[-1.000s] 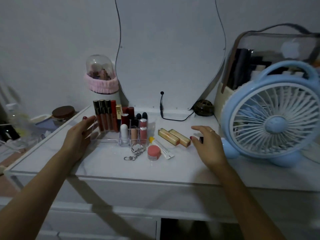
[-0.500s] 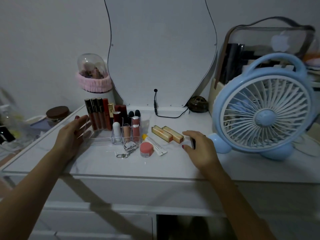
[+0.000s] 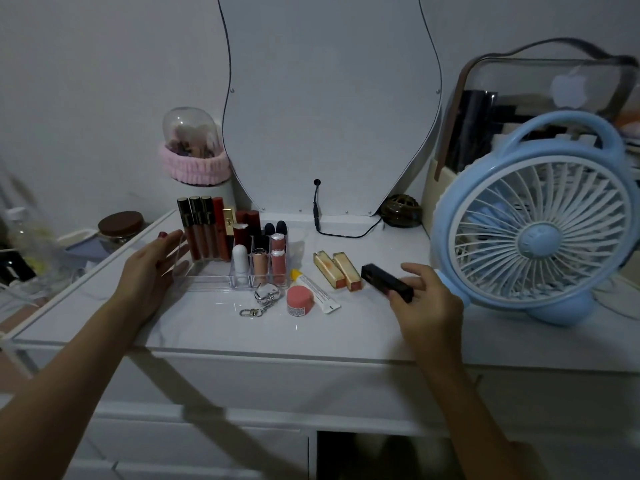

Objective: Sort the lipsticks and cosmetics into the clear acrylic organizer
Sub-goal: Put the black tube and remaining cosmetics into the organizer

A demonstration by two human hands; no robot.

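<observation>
The clear acrylic organizer point(image 3: 207, 280) stands on the white tabletop, holding several upright lip glosses and lipsticks point(image 3: 204, 230). My left hand point(image 3: 149, 271) rests flat against its left side, fingers straight. My right hand point(image 3: 427, 303) pinches a black lipstick point(image 3: 386, 282) and holds it just above the table, right of two gold lipsticks point(image 3: 337, 270) lying side by side. A small pink jar point(image 3: 299, 299), a white tube with a yellow cap point(image 3: 315, 291) and a metal keychain point(image 3: 261, 301) lie in front of the organizer.
A blue desk fan point(image 3: 533, 216) stands close to my right hand. A mirror point(image 3: 329, 98) with a black cable point(image 3: 343, 233) stands at the back. A pink-banded dome container point(image 3: 194, 150) is back left, a brown-lidded jar point(image 3: 119, 225) far left, a clear bag point(image 3: 540, 98) behind the fan.
My right hand has picked up the black lipstick from the table beside the fan's foot and lifted it. My left hand has stayed at the organizer's left side.
</observation>
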